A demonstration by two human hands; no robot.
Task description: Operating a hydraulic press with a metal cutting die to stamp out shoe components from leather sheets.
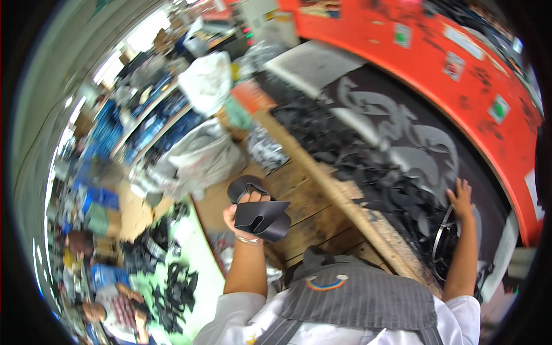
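My left hand [246, 214] is closed around a small stack of black, flexible cut pieces [265, 221]. They curl outward on both sides of the fist, and they look like leather or a similar sheet. To the right, my right hand [462, 199] has its fingers spread and holds nothing. It hovers over or touches the edge of a dark sheet [425, 103] with curved cut-outs; which of the two I cannot tell. Beside my right forearm stands a thin curved metal band [440, 236], partly hidden by dark scraps.
Black scraps [345, 146] pile along a wooden rail [328, 187]. A red machine beam [425, 46] spans the upper right. White bags [201, 152] stand on the left. Further off, a person [118, 305] is beside a light-green table [195, 276] bearing black pieces.
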